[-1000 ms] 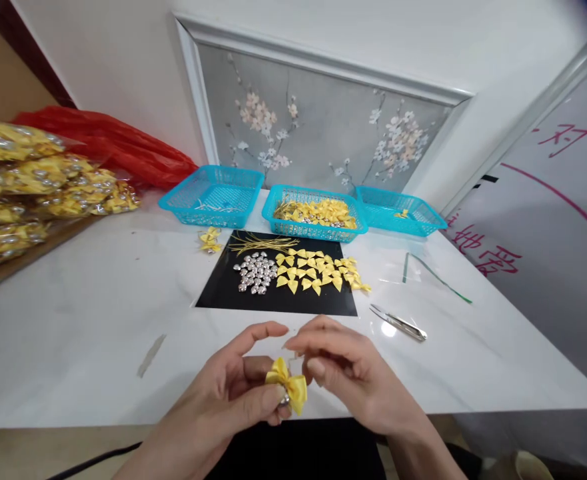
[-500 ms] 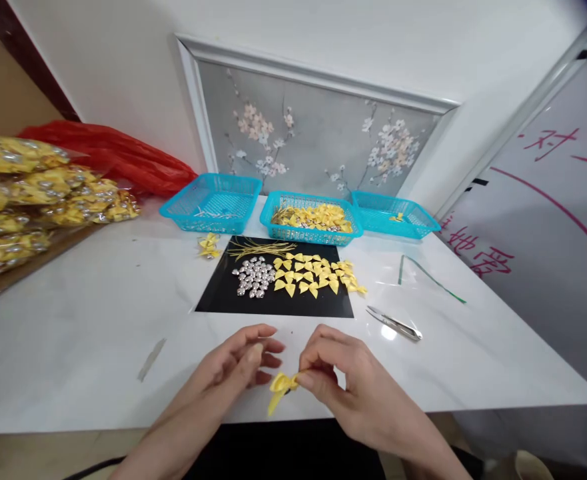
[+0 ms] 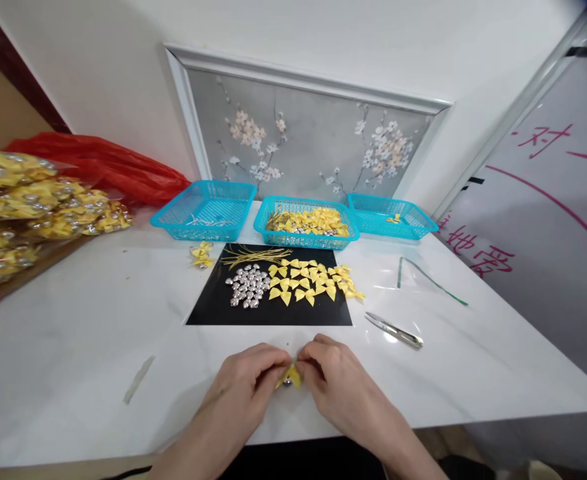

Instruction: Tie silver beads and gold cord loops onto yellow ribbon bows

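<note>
Between my hands, near the table's front edge, is a yellow ribbon bow (image 3: 294, 377) with a small silver bell (image 3: 288, 382) below it. My left hand (image 3: 248, 380) pinches the bow's left side, its thumb and forefinger closed. My right hand (image 3: 333, 373) is closed in a pinch at the bow's upper right. The fingers cover much of the bow. Beyond them lies a black mat (image 3: 268, 316), bearing silver bells (image 3: 247, 285), yellow bows (image 3: 306, 280) in loose rows and gold ties (image 3: 256, 255).
Thread snips (image 3: 394, 331) lie right of the mat, with a green strip (image 3: 436, 285) behind. Blue baskets (image 3: 203, 230) line the wall; the middle basket (image 3: 306, 241) holds finished yellow bows. Bagged bows (image 3: 48, 200) are piled at left. A clear tape piece (image 3: 139, 380) lies front left.
My left hand let go of the bow, leaving it in my right hand, and now pinches it again. The bow has turned, and both hands have come together lower over the table.
</note>
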{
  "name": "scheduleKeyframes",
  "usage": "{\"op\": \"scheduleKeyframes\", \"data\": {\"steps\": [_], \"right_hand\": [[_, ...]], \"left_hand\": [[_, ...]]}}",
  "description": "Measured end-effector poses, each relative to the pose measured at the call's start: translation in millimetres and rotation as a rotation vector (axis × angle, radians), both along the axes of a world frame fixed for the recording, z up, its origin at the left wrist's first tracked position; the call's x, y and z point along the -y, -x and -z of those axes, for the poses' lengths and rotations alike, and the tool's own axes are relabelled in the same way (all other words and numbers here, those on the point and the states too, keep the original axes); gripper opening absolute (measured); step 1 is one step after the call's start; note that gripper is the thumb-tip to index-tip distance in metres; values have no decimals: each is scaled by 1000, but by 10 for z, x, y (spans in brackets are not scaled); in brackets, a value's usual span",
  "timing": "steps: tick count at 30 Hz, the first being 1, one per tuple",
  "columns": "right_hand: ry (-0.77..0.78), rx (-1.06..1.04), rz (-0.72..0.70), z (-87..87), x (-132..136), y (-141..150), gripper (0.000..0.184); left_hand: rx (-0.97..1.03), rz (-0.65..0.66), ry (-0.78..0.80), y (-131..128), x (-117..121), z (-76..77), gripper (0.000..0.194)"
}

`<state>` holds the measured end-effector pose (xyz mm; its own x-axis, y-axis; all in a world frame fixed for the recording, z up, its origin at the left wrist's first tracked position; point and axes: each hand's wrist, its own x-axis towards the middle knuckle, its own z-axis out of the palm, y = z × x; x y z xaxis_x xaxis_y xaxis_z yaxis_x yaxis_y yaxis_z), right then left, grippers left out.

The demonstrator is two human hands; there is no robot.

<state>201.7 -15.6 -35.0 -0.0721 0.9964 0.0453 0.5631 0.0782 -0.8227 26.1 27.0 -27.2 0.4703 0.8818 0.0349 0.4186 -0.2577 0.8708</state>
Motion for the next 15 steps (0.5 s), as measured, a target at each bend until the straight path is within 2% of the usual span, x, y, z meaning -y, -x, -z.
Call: {"op": "scheduleKeyframes", "data": {"steps": [4,7,10,12,15], "right_hand": [[-69,-136,24,62,-39,-44,30],[-117,-257,52,179,-56,-20,38],[-137,-467,133,318,-47,64,40],[-143,-578,202,382,-30,122,39],[-148,-569,259,400,-2,170,32]], "left_hand": [[-28,-3,-58,-25,-32,4,22],[-43,-14,-101,-22,-46,5,23],[-42,-88,-157,-25,-70,-26,19],[-41,-164,-211,-66,-90,-97,18],[-47,-240,-323,-225,-142,-292,22]]}}
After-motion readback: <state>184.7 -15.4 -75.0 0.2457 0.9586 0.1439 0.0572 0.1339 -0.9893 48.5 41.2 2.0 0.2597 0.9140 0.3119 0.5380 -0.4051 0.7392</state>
